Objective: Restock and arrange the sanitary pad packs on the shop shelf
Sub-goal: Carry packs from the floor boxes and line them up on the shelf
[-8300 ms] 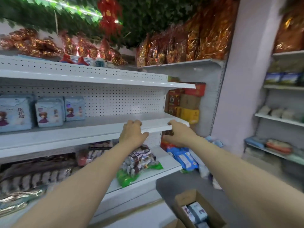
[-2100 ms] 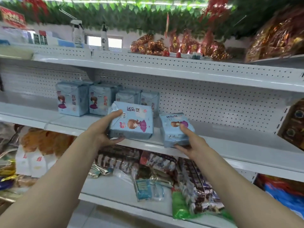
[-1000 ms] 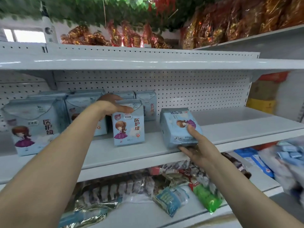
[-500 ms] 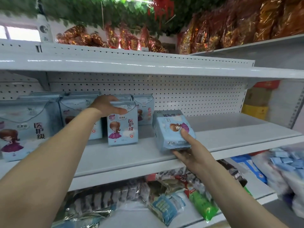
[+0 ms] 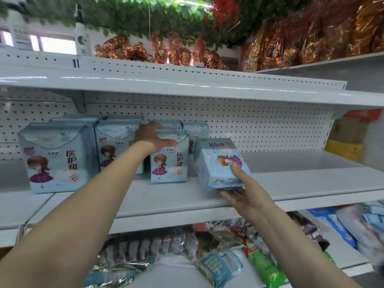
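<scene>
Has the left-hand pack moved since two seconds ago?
Yes. The pack went from mid-air at the shelf edge back onto the shelf, standing upright under the left hand.

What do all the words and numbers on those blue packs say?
"医护级": big left pack, middle pack gripped by the left hand, and sideways on the tilted pack held by the right hand.
"36": big left pack and the neighbour pack.
"29": middle pack.
Brand names and small print: too blurred to read.

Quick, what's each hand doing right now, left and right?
Left hand: grips the top of the upright pad pack.
Right hand: holds the tilted pad pack.
</scene>
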The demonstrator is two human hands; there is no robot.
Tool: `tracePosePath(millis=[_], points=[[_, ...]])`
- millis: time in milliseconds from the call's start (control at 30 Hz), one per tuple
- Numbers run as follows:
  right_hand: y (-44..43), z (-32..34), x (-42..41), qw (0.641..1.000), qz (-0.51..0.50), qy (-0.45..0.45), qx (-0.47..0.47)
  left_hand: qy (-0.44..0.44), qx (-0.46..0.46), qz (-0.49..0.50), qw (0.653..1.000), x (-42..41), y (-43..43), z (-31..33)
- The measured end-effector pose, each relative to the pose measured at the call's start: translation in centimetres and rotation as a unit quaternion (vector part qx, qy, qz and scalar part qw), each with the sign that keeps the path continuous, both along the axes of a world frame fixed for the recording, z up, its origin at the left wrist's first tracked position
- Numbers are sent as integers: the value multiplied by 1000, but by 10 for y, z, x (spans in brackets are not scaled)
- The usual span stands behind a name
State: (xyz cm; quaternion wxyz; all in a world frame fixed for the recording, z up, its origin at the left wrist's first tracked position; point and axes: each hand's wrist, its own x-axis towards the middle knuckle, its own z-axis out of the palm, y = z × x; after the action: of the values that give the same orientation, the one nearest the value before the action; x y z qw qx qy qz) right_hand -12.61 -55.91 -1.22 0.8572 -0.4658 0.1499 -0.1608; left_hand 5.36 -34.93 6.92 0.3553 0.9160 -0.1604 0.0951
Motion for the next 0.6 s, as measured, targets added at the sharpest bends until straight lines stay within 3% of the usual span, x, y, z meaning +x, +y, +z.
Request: tracePosePath(millis=[233,333,433,600], points=[[0,2,-18,1000,6,-24,12,-27,-59,39,997,-11,9,-6],[3,5,-24,999,15,-44,26,-101,-148,58,982,-29,11,-1],[10,9,-26,998,29,-52,30,-159,-154,27,975,-54,7,1],[26,9,-28,996,44,-66,29,-59,-112,-41,991,-89,-3,2]])
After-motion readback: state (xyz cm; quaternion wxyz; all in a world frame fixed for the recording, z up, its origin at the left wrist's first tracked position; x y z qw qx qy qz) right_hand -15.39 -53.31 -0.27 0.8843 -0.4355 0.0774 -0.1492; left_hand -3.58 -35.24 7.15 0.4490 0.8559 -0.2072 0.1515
